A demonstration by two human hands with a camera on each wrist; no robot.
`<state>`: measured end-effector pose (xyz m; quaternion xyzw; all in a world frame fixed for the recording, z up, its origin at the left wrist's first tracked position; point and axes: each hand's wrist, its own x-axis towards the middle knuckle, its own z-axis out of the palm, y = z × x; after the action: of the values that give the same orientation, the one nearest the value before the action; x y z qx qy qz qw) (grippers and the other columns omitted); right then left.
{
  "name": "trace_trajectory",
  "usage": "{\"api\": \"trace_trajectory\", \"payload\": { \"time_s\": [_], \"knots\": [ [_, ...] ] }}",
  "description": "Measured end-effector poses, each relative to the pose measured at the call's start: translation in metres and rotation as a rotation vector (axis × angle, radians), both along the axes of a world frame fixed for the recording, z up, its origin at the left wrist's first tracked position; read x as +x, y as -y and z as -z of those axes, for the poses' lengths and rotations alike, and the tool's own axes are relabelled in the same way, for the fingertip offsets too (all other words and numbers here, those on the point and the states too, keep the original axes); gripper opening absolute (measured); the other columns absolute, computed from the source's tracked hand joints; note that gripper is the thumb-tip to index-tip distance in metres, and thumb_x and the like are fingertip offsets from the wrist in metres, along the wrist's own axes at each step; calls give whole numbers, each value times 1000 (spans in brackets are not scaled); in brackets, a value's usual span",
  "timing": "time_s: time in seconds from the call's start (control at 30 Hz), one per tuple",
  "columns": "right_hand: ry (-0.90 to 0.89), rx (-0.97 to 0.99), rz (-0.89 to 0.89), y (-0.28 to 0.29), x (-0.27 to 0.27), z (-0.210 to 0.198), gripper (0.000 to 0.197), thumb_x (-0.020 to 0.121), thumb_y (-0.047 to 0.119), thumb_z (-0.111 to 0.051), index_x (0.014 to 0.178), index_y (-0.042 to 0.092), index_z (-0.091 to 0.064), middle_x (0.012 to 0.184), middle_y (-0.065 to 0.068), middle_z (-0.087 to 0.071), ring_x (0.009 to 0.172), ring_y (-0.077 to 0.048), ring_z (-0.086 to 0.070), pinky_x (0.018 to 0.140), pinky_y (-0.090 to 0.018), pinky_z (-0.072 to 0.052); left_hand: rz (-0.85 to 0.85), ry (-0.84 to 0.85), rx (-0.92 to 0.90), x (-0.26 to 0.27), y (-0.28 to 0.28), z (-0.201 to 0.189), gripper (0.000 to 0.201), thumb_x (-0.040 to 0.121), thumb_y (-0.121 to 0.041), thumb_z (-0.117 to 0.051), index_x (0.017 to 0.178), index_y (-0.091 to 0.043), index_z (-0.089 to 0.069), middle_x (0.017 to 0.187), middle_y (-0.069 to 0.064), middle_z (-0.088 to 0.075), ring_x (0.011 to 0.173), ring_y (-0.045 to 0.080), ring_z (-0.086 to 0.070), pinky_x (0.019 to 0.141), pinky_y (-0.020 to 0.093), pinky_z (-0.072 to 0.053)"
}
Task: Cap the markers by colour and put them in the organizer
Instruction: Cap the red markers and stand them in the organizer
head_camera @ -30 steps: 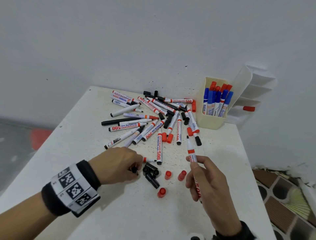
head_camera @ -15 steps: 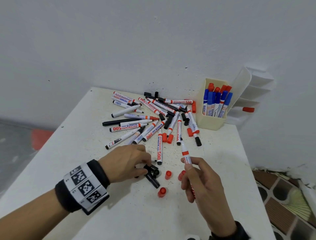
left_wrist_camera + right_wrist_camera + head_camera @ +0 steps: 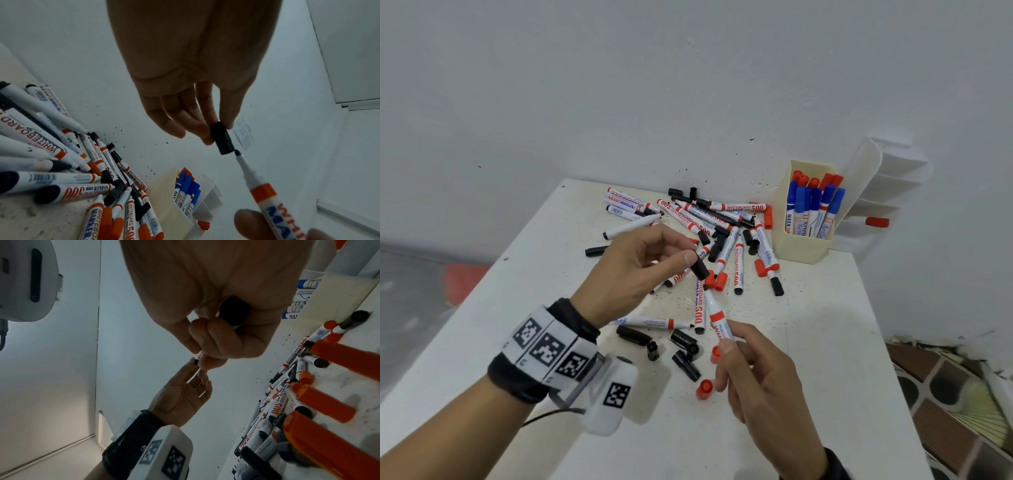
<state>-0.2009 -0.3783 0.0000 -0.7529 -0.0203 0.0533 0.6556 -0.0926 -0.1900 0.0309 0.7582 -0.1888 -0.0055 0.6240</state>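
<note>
My left hand (image 3: 640, 270) is raised above the table and pinches a black cap (image 3: 700, 269) between thumb and fingers; in the left wrist view the black cap (image 3: 223, 138) has its open end right at the marker's black tip. My right hand (image 3: 760, 380) grips an uncapped white marker (image 3: 717, 317) with a red band, tip pointing up at the cap. The same marker (image 3: 261, 190) shows in the left wrist view. A pile of markers (image 3: 709, 233) lies at the table's back. The cream organizer (image 3: 803, 246) holds blue and red capped markers.
Loose black caps (image 3: 685, 346) and red caps (image 3: 703, 389) lie on the white table (image 3: 517, 308) between my hands. A white tiered rack (image 3: 883, 192) with one red cap stands by the wall right of the organizer. The table's right edge drops to a tiled floor.
My left hand picked a black cap off the table and lifted it to the marker's tip. My right hand brought the marker left and upward toward it.
</note>
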Motion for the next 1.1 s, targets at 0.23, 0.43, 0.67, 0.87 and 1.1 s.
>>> {"api": "trace_trajectory", "payload": {
  "time_s": [0.23, 0.43, 0.67, 0.87, 1.1],
  "knots": [
    [7, -8, 3, 0, 1, -2, 20, 99, 23, -48, 113, 28, -61, 63, -6, -57, 43, -2, -46, 45, -10, -36, -15, -10, -32, -1, 2, -2, 20, 85, -24, -67, 98, -10, -72, 85, 10, -72, 77, 22, -66, 75, 29, -55],
    [41, 20, 13, -5, 5, -7, 21, 97, 28, -48, 112, 26, -63, 60, -5, -55, 41, -4, -42, 43, -13, -34, 10, -1, -24, -8, 8, 3, 17, 87, -27, -71, 91, -10, -74, 92, 11, -74, 86, 30, -70, 83, 42, -58],
    [63, 71, 44, -16, 8, -8, 20, 99, 25, -48, 100, 34, -66, 53, -1, -46, 40, -4, -33, 40, -16, -31, -18, 4, -73, -16, 20, 13, 15, 87, -19, -66, 84, -5, -68, 87, 6, -74, 84, 18, -70, 79, 28, -56],
    [59, 32, 8, -18, 16, -11, 16, 100, 26, -46, 103, 19, -61, 60, -9, -59, 43, -10, -41, 42, -23, -36, -16, 6, -130, -16, 23, 8, 20, 89, -18, -62, 91, 2, -66, 91, 9, -74, 85, 20, -71, 79, 27, -56],
    [199, -205, 68, 23, 64, -36, 42, 100, 13, -44, 133, 38, -34, 100, 6, -67, 69, -31, -59, 57, -35, -55, -189, -159, -458, -10, -16, 24, 32, 86, -33, -63, 106, -9, -69, 96, 9, -72, 80, 20, -68, 75, 29, -57]
  ]
}}
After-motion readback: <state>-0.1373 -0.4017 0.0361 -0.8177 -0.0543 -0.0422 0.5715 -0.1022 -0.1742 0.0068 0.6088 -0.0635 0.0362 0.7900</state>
